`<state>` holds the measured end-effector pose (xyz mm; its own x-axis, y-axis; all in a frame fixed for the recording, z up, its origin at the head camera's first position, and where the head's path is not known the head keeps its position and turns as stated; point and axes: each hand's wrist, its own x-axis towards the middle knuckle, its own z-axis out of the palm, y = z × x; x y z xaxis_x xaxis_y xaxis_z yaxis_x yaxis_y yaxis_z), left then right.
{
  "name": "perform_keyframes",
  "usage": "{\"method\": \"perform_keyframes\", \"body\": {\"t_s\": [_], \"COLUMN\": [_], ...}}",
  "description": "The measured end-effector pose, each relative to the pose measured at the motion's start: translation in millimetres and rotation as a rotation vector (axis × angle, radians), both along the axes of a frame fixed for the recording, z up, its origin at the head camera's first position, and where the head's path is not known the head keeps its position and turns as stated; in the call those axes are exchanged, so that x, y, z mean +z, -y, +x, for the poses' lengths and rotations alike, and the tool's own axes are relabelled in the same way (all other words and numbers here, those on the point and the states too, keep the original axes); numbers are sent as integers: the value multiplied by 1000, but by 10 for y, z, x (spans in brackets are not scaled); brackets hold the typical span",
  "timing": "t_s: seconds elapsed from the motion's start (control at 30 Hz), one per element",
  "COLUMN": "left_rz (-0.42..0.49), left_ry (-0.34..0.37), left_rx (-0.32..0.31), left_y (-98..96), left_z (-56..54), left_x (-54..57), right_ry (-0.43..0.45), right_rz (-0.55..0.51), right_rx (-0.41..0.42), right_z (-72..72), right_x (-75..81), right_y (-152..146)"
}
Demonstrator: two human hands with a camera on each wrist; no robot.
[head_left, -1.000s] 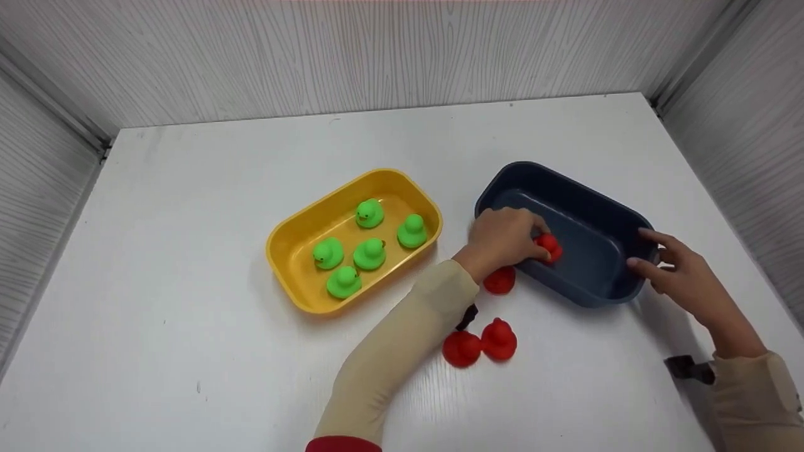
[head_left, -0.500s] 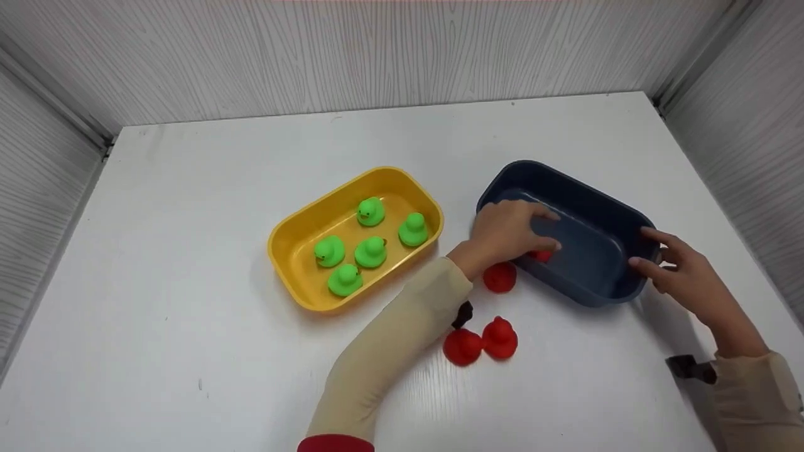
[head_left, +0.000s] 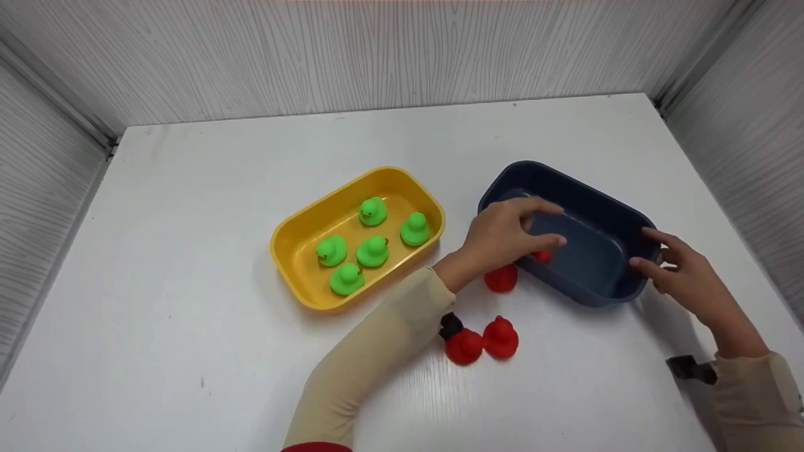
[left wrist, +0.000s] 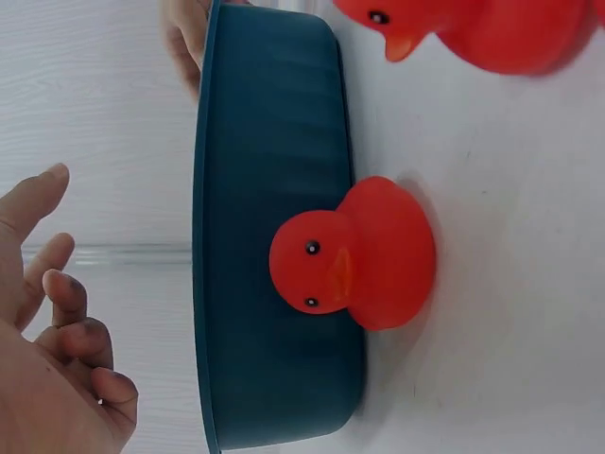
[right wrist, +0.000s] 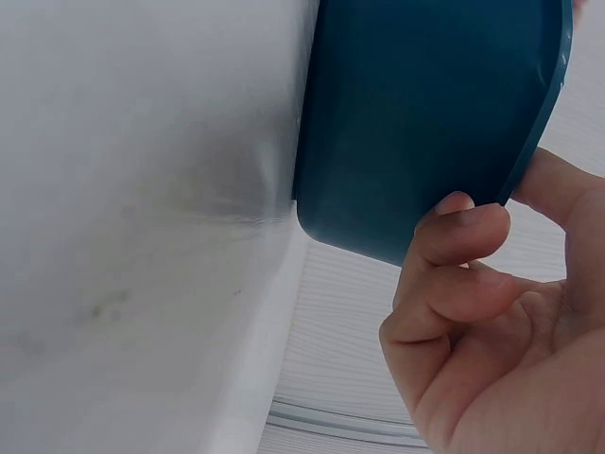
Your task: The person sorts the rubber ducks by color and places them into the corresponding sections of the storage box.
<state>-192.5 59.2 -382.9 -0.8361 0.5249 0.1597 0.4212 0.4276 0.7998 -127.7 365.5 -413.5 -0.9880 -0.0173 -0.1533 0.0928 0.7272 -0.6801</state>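
Over the left end of the dark blue bin [head_left: 590,263], my left hand [head_left: 502,235] hovers with thumb and fingers spread apart, holding nothing. Beneath it a red rubber duck [head_left: 543,256] lies inside the bin, partly hidden by the hand. My right hand [head_left: 681,273] grips the bin's right end; in the right wrist view its curled fingers [right wrist: 463,236] press the outer wall while the thumb reaches over the rim. Just outside the bin's near wall sits another red duck [left wrist: 378,255]. Two more red ducks, one left [head_left: 463,347] and one right [head_left: 500,338], stand side by side nearer the front.
To the left, a yellow bin [head_left: 289,276] contains several green rubber ducks [head_left: 373,251] and stands apart from the blue bin. Pale wood-grain walls [head_left: 377,56] enclose the white table [head_left: 157,251] at the back and both sides.
My left hand has let go of a red duck inside the blue bin, spread its fingers and risen slightly, its forearm shifting left. The right hand has stayed on the bin.
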Motion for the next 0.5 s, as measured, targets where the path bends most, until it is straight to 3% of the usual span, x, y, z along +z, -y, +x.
{"method": "perform_keyframes", "body": {"t_s": [0.33,0.5], "left_rz": [158,181], "left_ry": [109,156], "left_rx": [-20,-20], "left_y": [198,298], "left_z": [154,206], "left_x": [-52,-122], "right_ry": [-7,-17], "right_rz": [12,1], "right_rx": [-1,6], "right_z": [-14,-11], "right_x": [-24,-27], "right_y": [-20,-14]}}
